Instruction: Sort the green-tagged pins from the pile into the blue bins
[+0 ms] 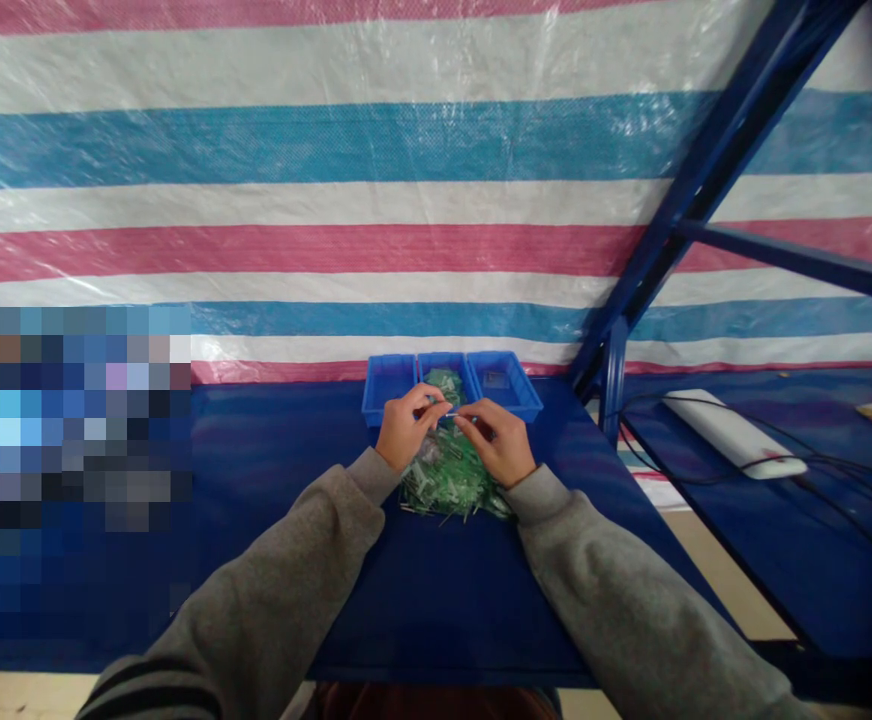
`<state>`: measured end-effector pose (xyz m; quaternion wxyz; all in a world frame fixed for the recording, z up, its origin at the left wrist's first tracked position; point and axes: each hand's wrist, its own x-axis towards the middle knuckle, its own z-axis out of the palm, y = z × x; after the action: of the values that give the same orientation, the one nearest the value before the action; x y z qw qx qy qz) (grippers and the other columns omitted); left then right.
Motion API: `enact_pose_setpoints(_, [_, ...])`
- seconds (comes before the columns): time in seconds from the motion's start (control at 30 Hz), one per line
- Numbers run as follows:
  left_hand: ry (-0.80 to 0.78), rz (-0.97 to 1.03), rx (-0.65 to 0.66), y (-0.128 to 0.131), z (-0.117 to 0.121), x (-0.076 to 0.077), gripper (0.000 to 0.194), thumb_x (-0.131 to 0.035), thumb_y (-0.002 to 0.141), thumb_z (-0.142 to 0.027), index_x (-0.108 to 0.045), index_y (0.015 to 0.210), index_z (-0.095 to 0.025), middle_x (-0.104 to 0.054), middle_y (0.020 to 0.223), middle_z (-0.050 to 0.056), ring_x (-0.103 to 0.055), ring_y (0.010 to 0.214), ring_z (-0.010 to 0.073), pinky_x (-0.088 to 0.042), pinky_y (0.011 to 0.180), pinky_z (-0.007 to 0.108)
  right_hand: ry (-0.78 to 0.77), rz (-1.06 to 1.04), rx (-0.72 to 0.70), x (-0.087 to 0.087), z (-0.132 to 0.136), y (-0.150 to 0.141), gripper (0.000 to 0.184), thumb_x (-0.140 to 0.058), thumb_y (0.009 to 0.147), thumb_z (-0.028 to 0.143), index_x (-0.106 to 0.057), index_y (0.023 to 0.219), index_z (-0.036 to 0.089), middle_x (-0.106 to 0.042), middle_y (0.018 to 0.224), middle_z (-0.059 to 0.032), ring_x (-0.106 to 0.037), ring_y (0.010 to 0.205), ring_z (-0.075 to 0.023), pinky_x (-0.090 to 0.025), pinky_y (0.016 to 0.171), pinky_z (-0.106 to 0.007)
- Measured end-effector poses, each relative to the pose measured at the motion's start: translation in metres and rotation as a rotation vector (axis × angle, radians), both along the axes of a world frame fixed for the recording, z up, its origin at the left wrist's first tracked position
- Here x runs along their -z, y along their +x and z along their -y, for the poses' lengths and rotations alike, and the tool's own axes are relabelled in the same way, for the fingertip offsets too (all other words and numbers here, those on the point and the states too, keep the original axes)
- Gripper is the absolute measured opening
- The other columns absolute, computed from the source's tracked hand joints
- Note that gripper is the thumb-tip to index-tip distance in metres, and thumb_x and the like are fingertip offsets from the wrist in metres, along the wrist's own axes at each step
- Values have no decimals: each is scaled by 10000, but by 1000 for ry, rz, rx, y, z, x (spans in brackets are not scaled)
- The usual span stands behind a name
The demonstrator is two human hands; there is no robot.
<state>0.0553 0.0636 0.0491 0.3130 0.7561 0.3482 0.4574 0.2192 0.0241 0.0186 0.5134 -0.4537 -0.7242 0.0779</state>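
Note:
My left hand and my right hand meet above a heap of small green parts with thin metal pins on the blue table. Both hands are pinched shut on one small thin part held between them, too small to name. Grey sleeves cover both forearms. Just behind the hands stand three blue trays side by side: the left tray, the middle tray with some green parts in it, and the right tray with a small dark item inside.
A striped plastic sheet hangs behind the table. A dark blue steel frame rises at the right. On a second blue table to the right lie a white power strip and black cables. The left side is blurred out.

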Motion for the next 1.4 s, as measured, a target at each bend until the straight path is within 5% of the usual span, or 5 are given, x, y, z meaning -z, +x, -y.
enact_pose_setpoints(0.27, [-48,22,25,-1,-1,1,257,-636,782,-411,-615,791,-154,-497,472,-59,-445,443,72,-364,490,195,-9,-3,-12,-1,1,0,229,-488,899,367,-639,872,197,-596,727,-23,-479,545,-119,-408,540,-263])
enact_pose_setpoints(0.6, [-412,350,140,10,-2,13,274,-727,695,-350,-665,820,-114,-668,708,44,-600,621,129,-482,596,249,-1,-38,98,-3,2,1,252,-476,906,377,-629,847,186,-565,689,-19,-482,566,-127,-404,562,-270])
enact_pose_setpoints(0.83, [-267,316,150,5,-6,7,228,-570,842,-362,-592,873,-137,-671,858,56,-625,773,150,-474,645,238,13,-18,84,-2,0,1,261,-458,917,344,-652,870,177,-583,695,-25,-493,577,-127,-409,576,-266])
enact_pose_setpoints(1.07, [55,-85,103,-6,-13,-1,224,-540,868,-338,-667,906,-157,-673,880,58,-603,801,160,-444,729,254,33,-74,189,-3,0,4,242,-454,918,314,-656,920,180,-625,783,-40,-528,631,-138,-422,625,-276])
enact_pose_setpoints(1.4, [-45,-43,123,-3,-7,1,209,-595,831,-336,-612,919,-147,-592,592,-23,-555,571,105,-428,611,216,20,-7,10,-1,0,1,212,-496,903,323,-649,873,180,-608,743,-25,-490,569,-115,-406,572,-255])
